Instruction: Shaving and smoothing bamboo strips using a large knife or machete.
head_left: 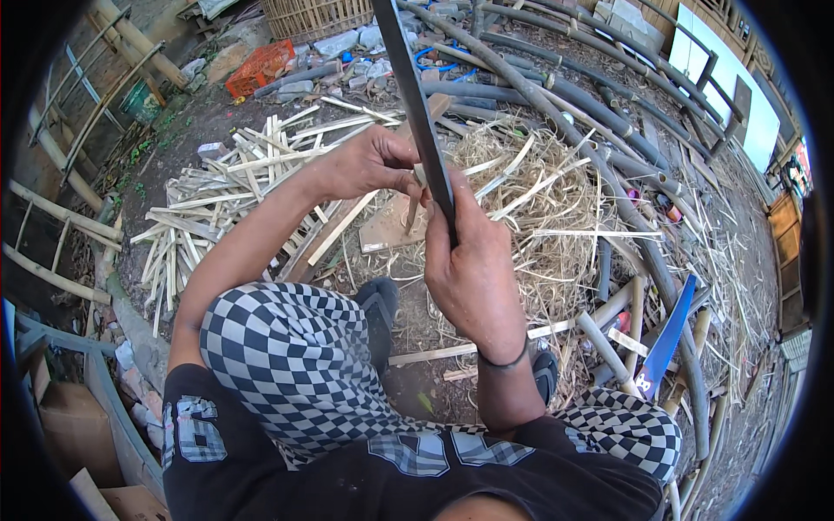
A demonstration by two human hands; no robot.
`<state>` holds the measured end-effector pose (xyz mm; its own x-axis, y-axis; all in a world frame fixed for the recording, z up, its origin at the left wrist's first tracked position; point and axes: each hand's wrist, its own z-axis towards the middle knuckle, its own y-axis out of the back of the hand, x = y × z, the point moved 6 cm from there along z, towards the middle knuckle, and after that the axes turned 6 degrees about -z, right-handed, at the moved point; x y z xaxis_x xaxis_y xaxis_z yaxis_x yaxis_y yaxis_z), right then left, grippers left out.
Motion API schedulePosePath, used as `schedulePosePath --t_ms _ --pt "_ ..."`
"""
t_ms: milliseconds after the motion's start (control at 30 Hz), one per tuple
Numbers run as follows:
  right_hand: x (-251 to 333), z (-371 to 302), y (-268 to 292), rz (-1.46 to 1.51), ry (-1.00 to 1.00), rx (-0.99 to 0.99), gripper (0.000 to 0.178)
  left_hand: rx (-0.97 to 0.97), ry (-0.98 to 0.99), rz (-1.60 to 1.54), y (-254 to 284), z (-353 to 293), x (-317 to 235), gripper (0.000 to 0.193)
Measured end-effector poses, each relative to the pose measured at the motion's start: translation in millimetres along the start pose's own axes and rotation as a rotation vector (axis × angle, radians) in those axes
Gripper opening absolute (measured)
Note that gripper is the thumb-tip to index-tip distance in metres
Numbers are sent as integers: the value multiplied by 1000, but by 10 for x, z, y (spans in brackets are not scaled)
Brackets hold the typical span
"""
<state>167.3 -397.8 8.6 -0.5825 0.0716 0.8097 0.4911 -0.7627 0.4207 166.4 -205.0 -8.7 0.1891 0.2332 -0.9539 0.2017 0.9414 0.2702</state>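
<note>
My right hand (pixel 478 269) is wrapped around the lower end of a long dark blade (pixel 415 95), like a machete, which points up and away from me. My left hand (pixel 369 165) is closed in a pinch beside the blade. Between its fingertips shows the pale end of a small bamboo piece (pixel 420 174), close against the blade's left side; most of it is hidden by the fingers. Under my hands lies a flat wooden board (pixel 382 234) on the ground, with an upright wooden piece by it, partly covered by the hands.
Split bamboo sticks (pixel 208 204) are heaped to the left, and curly shavings (pixel 539 208) to the right. A blue handsaw (pixel 667 339) leans among bamboo poles at right. Long poles (pixel 599 104) lie across the far right. An orange crate (pixel 261 68) and a woven basket (pixel 308 17) stand behind.
</note>
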Motion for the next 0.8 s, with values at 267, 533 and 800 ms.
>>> schedulePosePath --t_ms 267,533,800 --pt "-53 52 -48 -20 -2 -18 39 -85 26 -128 42 23 38 37" --pt "-17 64 -10 -1 -2 -42 41 -83 71 -103 81 40 -27 36" --pt "-47 -6 11 -70 -2 -28 43 -47 -4 -77 37 23 -58 25"
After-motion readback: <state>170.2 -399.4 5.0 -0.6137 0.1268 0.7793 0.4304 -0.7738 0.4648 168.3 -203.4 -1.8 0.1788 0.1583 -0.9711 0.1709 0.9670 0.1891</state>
